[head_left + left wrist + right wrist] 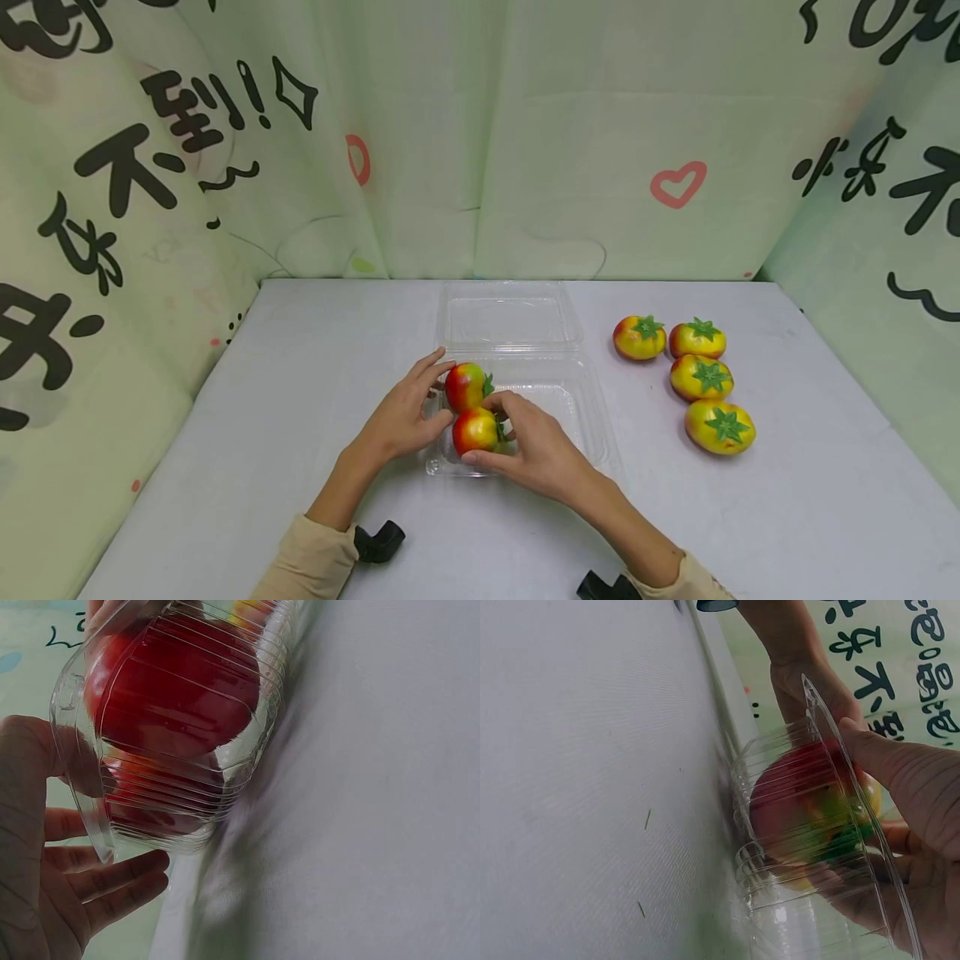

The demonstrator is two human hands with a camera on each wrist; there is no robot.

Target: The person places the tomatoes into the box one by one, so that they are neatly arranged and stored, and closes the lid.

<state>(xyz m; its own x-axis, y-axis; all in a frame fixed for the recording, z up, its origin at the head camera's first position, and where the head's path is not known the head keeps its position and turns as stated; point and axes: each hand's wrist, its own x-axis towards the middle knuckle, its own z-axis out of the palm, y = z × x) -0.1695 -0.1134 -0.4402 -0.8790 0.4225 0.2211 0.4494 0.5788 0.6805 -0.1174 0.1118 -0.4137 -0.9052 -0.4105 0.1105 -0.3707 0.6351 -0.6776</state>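
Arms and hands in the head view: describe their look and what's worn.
The left hand and right hand are ungloved. The left sleeve is beige, with a black angular piece beside it; the right sleeve matches, beside another black piece.

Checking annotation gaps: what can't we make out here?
Head: part of a round red-and-yellow fruit, behind the right hand.
Left wrist: rest of the left hand, cut off by left edge.
Right wrist: part of the clear rectangular plastic container, past the lower edge.
Head: some black lettering on the pale green curtain, cut off by right edge.
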